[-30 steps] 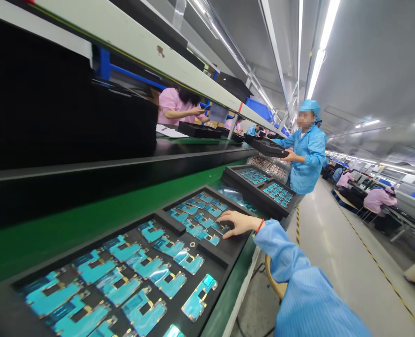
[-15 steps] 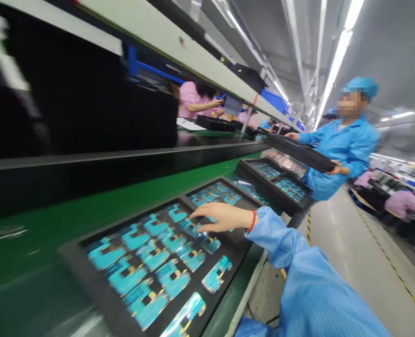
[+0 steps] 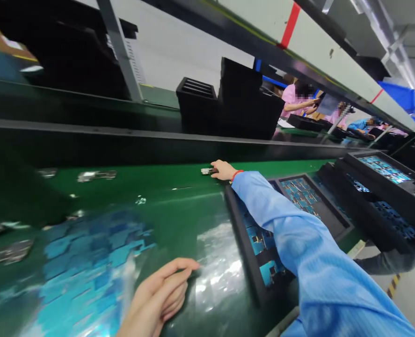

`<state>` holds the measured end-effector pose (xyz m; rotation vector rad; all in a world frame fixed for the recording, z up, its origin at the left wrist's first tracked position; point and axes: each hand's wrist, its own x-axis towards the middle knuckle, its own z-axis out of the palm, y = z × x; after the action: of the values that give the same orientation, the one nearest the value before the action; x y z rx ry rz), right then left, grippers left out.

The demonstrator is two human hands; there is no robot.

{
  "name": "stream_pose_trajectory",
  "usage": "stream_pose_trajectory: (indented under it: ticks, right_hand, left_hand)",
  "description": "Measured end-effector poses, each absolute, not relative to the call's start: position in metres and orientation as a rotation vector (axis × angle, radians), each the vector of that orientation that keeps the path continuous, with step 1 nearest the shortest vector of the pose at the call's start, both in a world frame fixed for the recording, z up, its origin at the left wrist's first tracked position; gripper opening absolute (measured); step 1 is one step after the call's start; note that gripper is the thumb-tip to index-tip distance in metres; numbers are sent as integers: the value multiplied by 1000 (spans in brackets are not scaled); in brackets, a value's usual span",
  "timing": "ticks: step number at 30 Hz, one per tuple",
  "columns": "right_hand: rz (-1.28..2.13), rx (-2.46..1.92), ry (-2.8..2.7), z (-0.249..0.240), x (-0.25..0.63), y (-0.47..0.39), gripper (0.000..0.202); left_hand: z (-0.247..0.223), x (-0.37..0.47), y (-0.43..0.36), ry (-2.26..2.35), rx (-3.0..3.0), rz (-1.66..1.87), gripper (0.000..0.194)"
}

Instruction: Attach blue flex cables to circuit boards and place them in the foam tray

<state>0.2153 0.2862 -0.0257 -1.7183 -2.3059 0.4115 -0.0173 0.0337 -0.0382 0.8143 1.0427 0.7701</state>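
Observation:
My right hand (image 3: 223,170) reaches far forward over the green work surface (image 3: 179,210), its thumb and fingers around the end of a small silvery circuit board (image 3: 206,171). A red band circles that wrist above a blue sleeve. Low in the middle, my left hand (image 3: 165,292) has curled fingers, with thumb and index tips together; nothing shows between them. Left of it lies a sheet of blue-film boards (image 3: 81,276) under clear plastic. Beneath my right sleeve is a black foam tray (image 3: 240,234) with turquoise-filmed boards, partly hidden by the arm.
Other silvery boards (image 3: 97,175) lie on the green surface at left. More black trays (image 3: 372,187) are stacked at right. A dark ledge (image 3: 151,145) runs behind, carrying black bins (image 3: 200,105). Co-workers in pink (image 3: 291,100) sit beyond.
My view has swung left. My right hand has left the tray's boards and now grips a silvery board at the far side. My left hand has come into view.

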Motion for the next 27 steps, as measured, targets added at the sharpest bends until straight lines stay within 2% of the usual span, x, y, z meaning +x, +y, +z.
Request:
stream_pose_trajectory:
  ticks: [9, 14, 21, 23, 27]
  right_hand:
    - [558, -1704, -2142, -18, 221, 278, 20]
    - [817, -1400, -2083, -14, 173, 228, 27]
    - [1328, -815, -2013, -11, 100, 147, 32]
    - [1253, -825, -2002, -17, 94, 147, 27]
    - [775, -1021, -2307, -39, 88, 154, 26]
  left_hand:
    - [-20, -16, 38, 1048, 743, 1023, 22]
    - [-27, -26, 53, 1132, 638, 1260, 44]
    - [-29, -35, 72, 1052, 619, 1525, 28]
    - [-29, -47, 80, 1067, 560, 1653, 20]
    - [-25, -76, 90, 1083, 381, 1782, 17]
